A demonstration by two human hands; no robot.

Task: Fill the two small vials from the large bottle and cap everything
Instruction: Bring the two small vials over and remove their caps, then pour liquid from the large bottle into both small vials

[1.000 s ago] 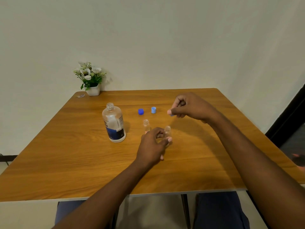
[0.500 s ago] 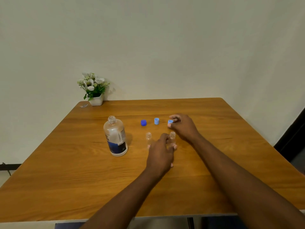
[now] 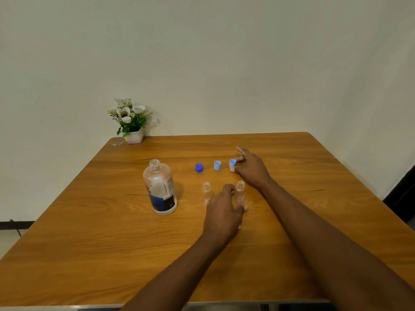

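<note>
The large clear bottle [image 3: 161,189] with a dark blue label stands uncapped at the table's left-middle. Two small clear vials stand uncapped to its right: the left vial [image 3: 206,193] stands free, and my left hand [image 3: 224,212] is wrapped around the lower part of the right vial [image 3: 240,191]. Behind them sit a dark blue cap [image 3: 199,167] and two light blue caps [image 3: 217,165] [image 3: 232,163] in a row. My right hand [image 3: 252,170] rests on the table with fingers spread, its fingertips just beside the rightmost light blue cap.
A white pot of white flowers [image 3: 132,124] stands at the wooden table's [image 3: 89,243] far left corner, with a small clear scrap [image 3: 117,143] beside it. A wall is close behind the table.
My right hand came down from above the table, set the light blue cap beside the other two caps and opened. My left hand stayed at the right vial.
</note>
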